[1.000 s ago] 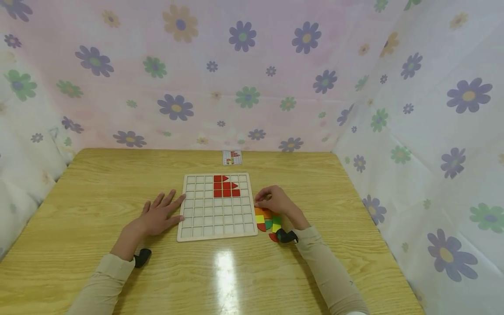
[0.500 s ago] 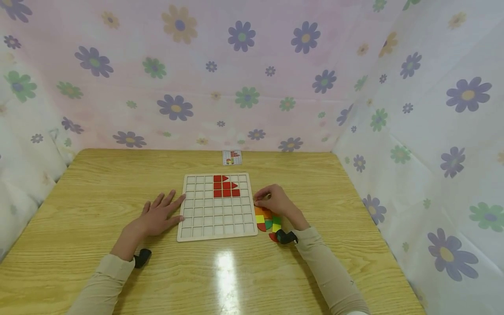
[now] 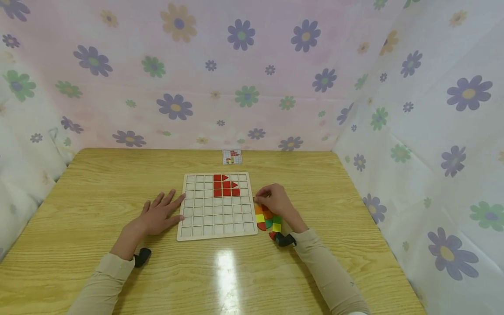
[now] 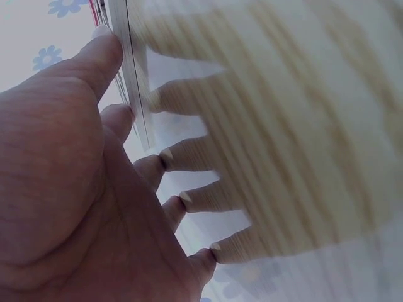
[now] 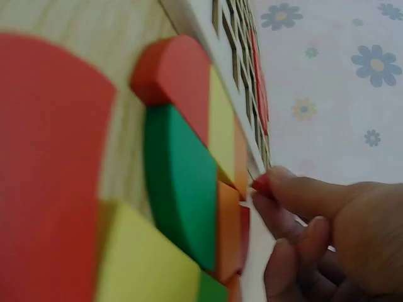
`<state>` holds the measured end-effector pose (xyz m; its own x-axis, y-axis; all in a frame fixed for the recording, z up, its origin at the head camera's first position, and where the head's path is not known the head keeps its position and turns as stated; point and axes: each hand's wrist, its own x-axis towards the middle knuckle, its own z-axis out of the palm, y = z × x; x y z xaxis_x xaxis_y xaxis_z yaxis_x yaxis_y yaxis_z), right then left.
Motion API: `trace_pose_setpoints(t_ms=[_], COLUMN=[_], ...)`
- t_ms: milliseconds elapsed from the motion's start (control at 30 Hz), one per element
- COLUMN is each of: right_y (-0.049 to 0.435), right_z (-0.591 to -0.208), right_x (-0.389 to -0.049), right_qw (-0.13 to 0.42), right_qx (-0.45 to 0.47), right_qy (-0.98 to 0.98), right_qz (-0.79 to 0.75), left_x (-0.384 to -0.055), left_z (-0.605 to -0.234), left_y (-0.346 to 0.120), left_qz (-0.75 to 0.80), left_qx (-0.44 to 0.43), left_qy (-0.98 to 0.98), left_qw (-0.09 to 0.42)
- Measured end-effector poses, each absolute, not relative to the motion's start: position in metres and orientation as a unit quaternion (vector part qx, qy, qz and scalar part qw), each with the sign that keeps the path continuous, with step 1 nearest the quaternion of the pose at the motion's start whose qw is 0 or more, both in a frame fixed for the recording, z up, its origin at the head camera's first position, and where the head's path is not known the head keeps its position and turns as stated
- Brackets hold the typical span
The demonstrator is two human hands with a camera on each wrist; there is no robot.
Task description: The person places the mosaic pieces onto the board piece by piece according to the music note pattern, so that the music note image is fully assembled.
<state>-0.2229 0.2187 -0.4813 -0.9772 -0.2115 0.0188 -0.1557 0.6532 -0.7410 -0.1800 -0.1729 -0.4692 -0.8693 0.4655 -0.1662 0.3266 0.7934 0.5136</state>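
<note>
A wooden grid board (image 3: pixel 201 216) lies on the table, with several red squares (image 3: pixel 226 192) and two red pointed pieces (image 3: pixel 234 185) set in its upper cells. My left hand (image 3: pixel 155 216) rests spread at the board's left side, thumb and index finger touching its edge (image 4: pixel 129 56). Just right of the board, my right hand (image 3: pixel 278 203) pinches a small red block (image 5: pixel 261 184) between thumb and fingers; much of the block is hidden. Below that hand sit loose blocks, among them a yellow one (image 3: pixel 260 218), a green one (image 5: pixel 179 182) and an orange one (image 3: pixel 267 213).
A small printed card (image 3: pixel 232 157) with a coloured pattern lies behind the board, near the table's (image 3: pixel 118 175) far edge. Flowered curtains (image 3: pixel 252 78) stand at the back and both sides. A black wrist device (image 3: pixel 285 239) partly covers a red block near the pile.
The right wrist has shifted slightly down and left, so the yellow block beside it shows more. The left hand and the pieces on the board have stayed put.
</note>
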Motion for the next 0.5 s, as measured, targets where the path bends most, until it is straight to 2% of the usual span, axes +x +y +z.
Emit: trace_pose_setpoints(t_ms=[133, 500], right_y=[0.215, 0.203], right_z=[-0.484, -0.493], right_x=[-0.224, -0.228], right_qw=[0.008, -0.001], right_qx=[-0.093, -0.1], right_qy=[0.89, 0.864], right_qz=[-0.446, -0.494], left_x=[-0.181, -0.182], left_z=[-0.47, -0.473], left_y=[-0.174, -0.176], left_qz=[0.239, 0.242], left_qx=[0.211, 0.215], left_qy=[0.937, 0.936], left_qw=[0.142, 0.141])
